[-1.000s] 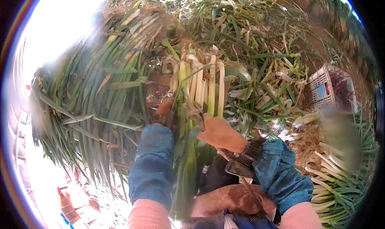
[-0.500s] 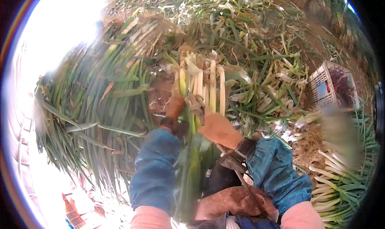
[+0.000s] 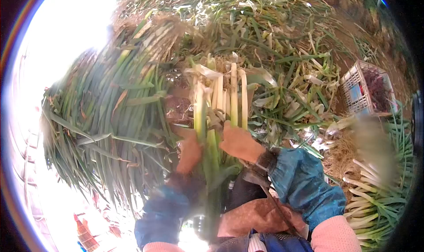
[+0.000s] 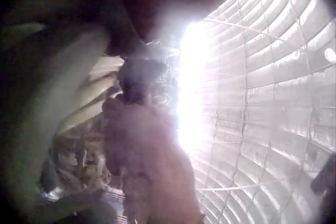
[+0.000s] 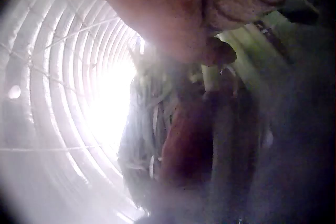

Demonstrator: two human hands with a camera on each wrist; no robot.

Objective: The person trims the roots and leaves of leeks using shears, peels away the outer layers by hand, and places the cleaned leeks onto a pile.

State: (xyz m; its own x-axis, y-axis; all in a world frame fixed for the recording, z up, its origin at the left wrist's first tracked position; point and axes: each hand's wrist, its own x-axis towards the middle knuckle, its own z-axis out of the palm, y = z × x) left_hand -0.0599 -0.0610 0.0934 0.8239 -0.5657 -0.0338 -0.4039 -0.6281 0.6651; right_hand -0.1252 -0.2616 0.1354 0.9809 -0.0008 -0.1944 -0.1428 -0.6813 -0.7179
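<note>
**Midway: leek bundle held, not yet set down**

Both hands clasp one bunch of leeks. Left hand and right hand curl round its stalks; white ends rise beyond the fingertips. Untrimmed heap lies leftward; trimmed stalks and crate rightward.

A bundle of leeks is gripped by the left hand and right hand above heaped leaves.

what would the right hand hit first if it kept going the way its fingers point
Probably the bundle of leeks itself: the right hand already grips those stalks, fingers aimed left across them. Past them sits the left hand, though depth is unclear.
</note>
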